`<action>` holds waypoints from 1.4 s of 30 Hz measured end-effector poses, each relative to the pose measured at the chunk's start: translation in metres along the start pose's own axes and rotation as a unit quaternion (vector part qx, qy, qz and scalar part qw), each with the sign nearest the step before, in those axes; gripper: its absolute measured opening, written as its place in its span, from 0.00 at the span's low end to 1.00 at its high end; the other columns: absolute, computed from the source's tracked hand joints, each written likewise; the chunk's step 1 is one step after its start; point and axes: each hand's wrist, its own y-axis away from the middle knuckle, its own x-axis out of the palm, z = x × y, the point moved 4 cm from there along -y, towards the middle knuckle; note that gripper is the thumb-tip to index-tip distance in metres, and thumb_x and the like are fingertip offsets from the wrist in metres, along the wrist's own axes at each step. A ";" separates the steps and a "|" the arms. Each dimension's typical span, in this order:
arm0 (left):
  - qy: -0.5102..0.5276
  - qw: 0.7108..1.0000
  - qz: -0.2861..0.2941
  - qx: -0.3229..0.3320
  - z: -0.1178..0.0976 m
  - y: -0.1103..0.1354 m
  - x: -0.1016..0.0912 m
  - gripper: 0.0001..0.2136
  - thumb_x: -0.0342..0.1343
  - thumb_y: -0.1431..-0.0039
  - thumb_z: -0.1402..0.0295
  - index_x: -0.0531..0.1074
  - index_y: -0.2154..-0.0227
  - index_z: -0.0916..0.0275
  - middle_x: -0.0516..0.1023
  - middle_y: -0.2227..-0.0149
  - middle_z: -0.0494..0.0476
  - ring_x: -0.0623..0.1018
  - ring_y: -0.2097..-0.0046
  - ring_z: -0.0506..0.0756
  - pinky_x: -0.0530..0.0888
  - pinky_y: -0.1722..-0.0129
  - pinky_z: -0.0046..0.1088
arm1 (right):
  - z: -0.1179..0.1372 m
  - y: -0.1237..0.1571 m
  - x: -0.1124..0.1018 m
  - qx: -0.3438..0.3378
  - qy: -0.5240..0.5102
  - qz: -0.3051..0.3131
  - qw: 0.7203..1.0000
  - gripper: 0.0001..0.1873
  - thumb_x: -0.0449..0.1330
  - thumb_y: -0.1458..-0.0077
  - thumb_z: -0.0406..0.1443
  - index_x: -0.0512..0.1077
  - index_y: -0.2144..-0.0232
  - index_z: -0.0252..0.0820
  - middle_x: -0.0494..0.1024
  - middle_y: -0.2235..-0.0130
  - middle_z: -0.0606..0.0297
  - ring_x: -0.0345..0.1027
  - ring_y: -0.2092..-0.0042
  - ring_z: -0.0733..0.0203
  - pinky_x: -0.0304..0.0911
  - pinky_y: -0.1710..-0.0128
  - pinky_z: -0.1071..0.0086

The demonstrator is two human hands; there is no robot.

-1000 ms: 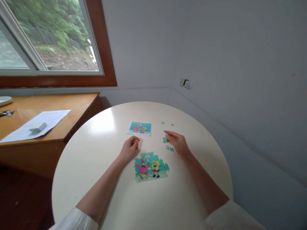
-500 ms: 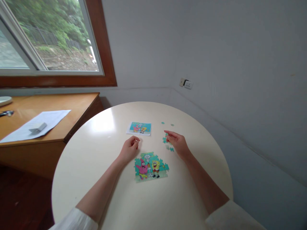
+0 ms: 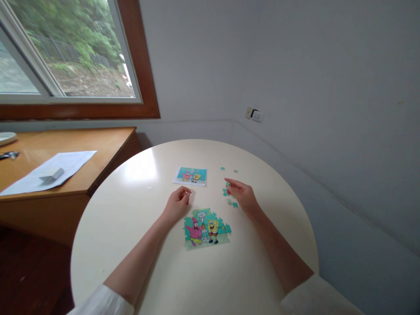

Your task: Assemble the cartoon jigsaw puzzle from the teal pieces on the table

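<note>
Right hand (image 3: 243, 195) unmoved | by loose pieces (image 3: 225, 192) | gap to jagged-edged puzzle (image 3: 206, 230)

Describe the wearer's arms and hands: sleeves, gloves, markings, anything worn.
The left hand and right hand are bare: no gloves, and no rings, watch or markings that I can make out. Both forearms are uncovered up to the left sleeve and right sleeve, which are plain, whitish and loose-looking. No cables visible.
</note>
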 end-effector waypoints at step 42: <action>0.006 1.000 -0.001 -0.007 -0.001 0.000 0.000 0.06 0.47 0.53 0.66 0.65 0.74 0.63 0.60 0.85 0.44 0.62 0.80 0.48 0.58 0.78 0.23 | -0.006 0.000 0.000 0.037 -0.053 0.004 0.998 0.20 0.62 0.61 0.36 0.74 0.61 0.41 0.76 0.70 0.64 0.71 0.69 0.63 0.67 0.62 0.63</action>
